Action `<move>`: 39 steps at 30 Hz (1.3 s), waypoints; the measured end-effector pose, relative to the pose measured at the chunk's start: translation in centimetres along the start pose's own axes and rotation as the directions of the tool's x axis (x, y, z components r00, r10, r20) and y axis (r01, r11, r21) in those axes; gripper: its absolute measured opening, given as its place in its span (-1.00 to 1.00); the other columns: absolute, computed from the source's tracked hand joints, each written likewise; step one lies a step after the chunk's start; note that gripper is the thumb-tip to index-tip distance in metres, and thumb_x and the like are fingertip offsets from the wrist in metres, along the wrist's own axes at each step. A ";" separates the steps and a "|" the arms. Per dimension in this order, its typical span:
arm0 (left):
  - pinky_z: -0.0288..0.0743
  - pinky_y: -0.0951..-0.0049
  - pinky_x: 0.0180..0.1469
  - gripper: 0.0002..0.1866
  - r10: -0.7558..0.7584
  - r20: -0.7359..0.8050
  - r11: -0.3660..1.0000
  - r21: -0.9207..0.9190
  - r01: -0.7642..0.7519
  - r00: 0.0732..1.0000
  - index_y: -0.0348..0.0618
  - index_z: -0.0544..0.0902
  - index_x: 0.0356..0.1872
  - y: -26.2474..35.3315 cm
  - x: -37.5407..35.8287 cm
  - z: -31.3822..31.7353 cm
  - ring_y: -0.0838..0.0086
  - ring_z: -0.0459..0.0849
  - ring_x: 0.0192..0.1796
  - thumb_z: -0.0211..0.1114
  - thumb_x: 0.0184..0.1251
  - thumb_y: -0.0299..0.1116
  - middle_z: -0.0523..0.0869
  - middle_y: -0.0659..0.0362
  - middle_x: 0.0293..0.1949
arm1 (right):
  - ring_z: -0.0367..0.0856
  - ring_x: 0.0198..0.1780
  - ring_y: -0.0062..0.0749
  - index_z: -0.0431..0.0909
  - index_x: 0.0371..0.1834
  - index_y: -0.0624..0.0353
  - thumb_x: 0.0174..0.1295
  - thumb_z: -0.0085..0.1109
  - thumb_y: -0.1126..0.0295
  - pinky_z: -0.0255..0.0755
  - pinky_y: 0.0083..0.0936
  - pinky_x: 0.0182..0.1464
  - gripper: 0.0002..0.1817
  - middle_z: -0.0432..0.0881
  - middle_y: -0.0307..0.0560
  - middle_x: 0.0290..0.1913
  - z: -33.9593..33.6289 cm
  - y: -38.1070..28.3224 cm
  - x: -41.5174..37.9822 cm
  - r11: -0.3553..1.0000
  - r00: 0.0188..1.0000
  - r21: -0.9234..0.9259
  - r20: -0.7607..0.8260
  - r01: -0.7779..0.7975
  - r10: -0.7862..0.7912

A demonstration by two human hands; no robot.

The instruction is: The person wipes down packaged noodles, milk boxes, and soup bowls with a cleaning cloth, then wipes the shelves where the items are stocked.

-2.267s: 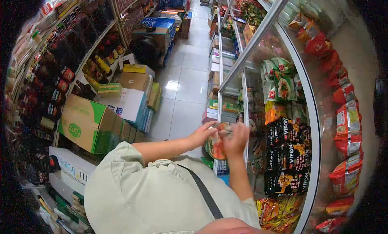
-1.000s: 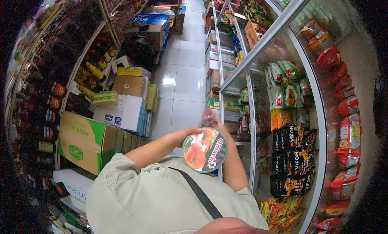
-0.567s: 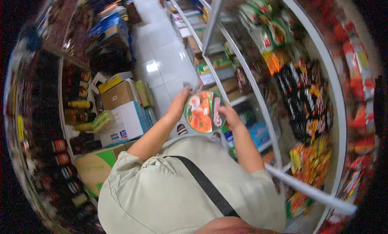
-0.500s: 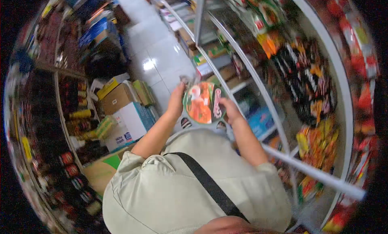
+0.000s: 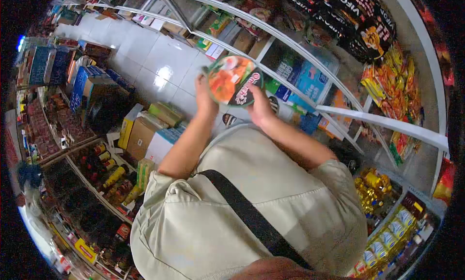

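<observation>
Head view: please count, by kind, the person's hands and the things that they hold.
Bare hands: 2 (left hand, right hand)
Round noodle bowl with orange-red printed lid, held by both: 1
Total: 3

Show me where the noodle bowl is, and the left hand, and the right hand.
noodle bowl (image 5: 231, 81), head view, on the printed lid.
left hand (image 5: 204, 96), head view, on the back of the hand at the bowl's edge.
right hand (image 5: 260, 107), head view, on the back of the hand under the bowl.
</observation>
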State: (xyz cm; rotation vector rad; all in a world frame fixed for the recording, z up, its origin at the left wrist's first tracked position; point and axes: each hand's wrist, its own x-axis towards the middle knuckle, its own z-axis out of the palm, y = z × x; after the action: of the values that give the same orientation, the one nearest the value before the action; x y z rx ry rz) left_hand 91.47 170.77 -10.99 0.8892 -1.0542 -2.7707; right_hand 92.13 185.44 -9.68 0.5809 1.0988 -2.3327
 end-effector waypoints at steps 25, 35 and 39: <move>0.34 0.17 0.13 -0.59 -0.359 -0.044 0.922 -0.170 0.347 0.932 -0.23 0.39 0.04 -0.9 -2.8 -4.1 0.23 0.44 0.09 -0.26 0.31 -0.22 0.46 0.02 0.05 | 0.57 -0.16 -0.30 0.33 0.07 -0.02 0.21 -0.11 0.04 0.52 -0.11 -0.24 -0.58 0.55 -0.17 -0.09 -2.6 -3.7 4.0 0.911 0.945 -0.290 0.060 -0.292 0.322; 0.43 0.18 0.02 -0.66 -0.334 -0.200 0.925 -0.259 0.279 0.921 -0.21 0.46 -0.07 -5.0 -5.6 -7.5 0.26 0.52 -0.03 -0.11 0.28 -0.23 0.56 0.08 -0.10 | 0.20 0.18 -0.16 0.13 0.18 -0.07 0.20 -0.04 0.03 0.35 0.00 0.03 -0.47 0.19 -0.08 0.20 -20.5 -7.5 22.5 0.996 0.960 -0.017 -0.268 0.084 -0.086; 0.50 0.26 -0.07 -0.68 -0.272 -0.446 0.953 -0.247 0.175 0.853 -0.20 0.47 -0.09 -5.4 -8.3 -8.0 0.32 0.55 -0.07 -0.14 0.31 -0.24 0.58 0.12 -0.13 | 0.33 0.07 -0.25 0.24 0.10 0.16 0.20 -0.06 0.04 0.35 -0.34 0.07 -0.49 0.29 0.00 0.13 -22.9 -10.4 31.3 0.924 0.945 0.197 -0.080 0.327 -0.318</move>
State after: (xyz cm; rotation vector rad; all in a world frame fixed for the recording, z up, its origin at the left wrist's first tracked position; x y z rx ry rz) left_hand 103.51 172.10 -15.07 1.6399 -0.6108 -2.5375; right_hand 65.08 201.58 -34.58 0.5659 1.0435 -2.7575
